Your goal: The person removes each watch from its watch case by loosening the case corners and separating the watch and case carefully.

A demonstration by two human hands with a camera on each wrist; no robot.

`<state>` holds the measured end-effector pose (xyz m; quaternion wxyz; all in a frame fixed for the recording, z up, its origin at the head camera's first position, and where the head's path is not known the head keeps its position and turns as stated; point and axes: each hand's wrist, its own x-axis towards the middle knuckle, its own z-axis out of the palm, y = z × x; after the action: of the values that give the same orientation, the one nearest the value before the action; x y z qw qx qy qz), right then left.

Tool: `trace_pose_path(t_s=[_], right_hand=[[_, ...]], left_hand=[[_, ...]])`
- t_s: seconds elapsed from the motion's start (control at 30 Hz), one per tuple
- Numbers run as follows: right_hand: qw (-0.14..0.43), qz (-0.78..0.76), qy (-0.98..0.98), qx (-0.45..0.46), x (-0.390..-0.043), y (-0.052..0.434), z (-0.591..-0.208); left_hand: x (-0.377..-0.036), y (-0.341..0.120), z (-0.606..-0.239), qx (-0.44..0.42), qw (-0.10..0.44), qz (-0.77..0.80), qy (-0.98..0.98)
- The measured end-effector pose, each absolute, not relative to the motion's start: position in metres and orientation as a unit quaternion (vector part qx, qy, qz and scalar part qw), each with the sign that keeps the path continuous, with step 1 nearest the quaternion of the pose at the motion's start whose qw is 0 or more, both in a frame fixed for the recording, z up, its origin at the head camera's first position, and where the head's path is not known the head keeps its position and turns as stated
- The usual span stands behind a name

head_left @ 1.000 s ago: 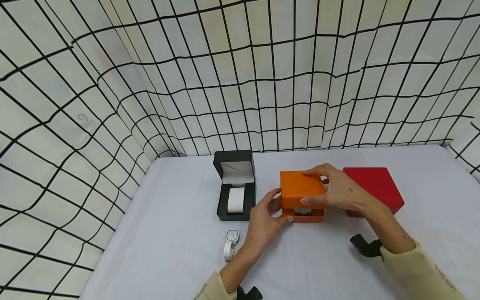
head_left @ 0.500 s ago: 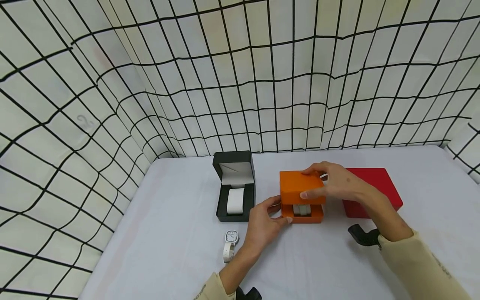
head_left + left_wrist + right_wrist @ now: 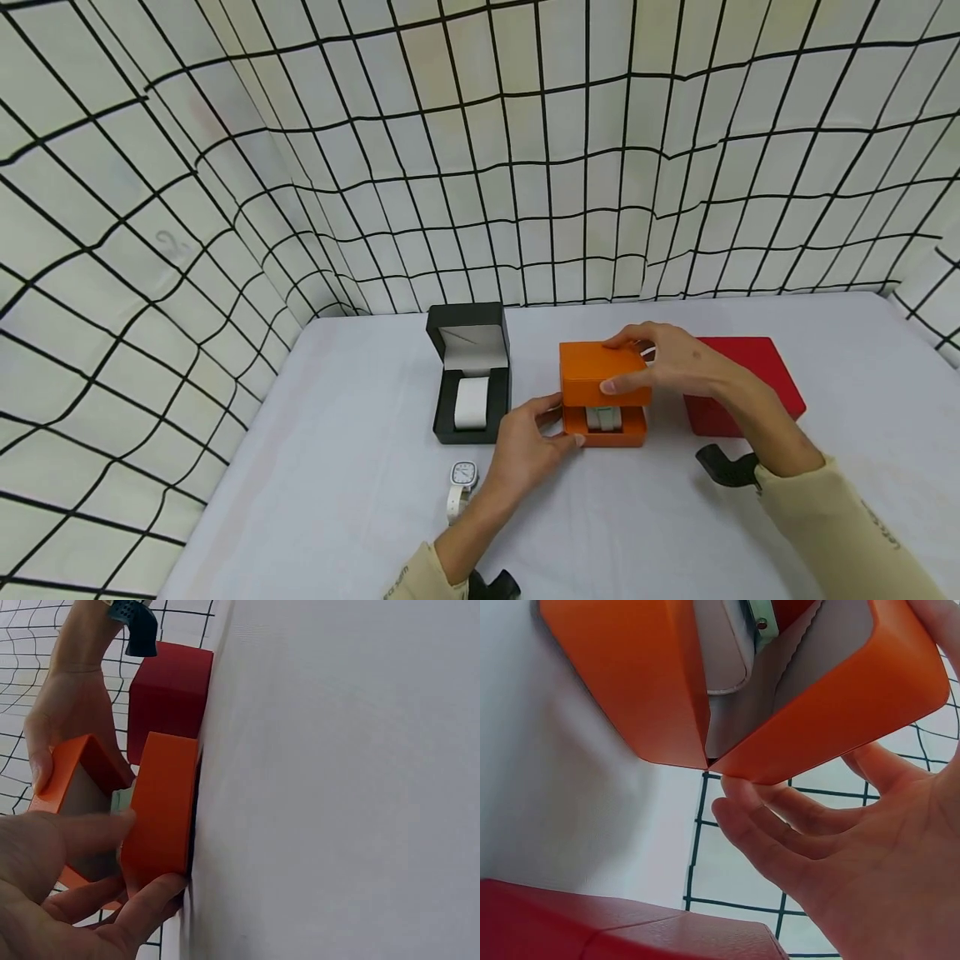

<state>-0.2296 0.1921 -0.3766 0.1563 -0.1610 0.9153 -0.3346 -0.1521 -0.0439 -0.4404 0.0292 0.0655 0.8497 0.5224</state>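
An orange watch box (image 3: 600, 367) sits on the white-covered table, its hinged lid partly raised. Inside, a pale greenish strap (image 3: 602, 418) shows through the gap. My left hand (image 3: 525, 446) grips the base at the left side, thumb near its front corner. With my right hand (image 3: 678, 362) I hold the lid, thumb on its front edge and fingers over the top and far side. In the right wrist view, the box's hinge edge and pale lining (image 3: 799, 664) are visible, with a green metal-edged piece inside. A white wristwatch (image 3: 463, 475) lies beside my left forearm, its strap partly covered.
A black watch box (image 3: 444, 408) stands open to the left, holding a white cushion (image 3: 471, 402). To the right is a closed red box (image 3: 750, 358), partly behind my right forearm. A black wire grid (image 3: 551, 167) over white cloth borders the table.
The orange box's lid has tilted up slightly in my right hand, widening the front gap so more of the strap shows. My left hand keeps its grip on the base.
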Motion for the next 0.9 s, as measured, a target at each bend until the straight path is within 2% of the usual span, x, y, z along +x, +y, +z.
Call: trace_pose_path(t_s=[0.9], right_hand=[[0.135,-0.322,0.922,-0.166,-0.2337,0.1942,-0.3757]], left_hand=[[-0.1542,-0.0414,-0.4413,0.057,0.02,0.516,0.854]])
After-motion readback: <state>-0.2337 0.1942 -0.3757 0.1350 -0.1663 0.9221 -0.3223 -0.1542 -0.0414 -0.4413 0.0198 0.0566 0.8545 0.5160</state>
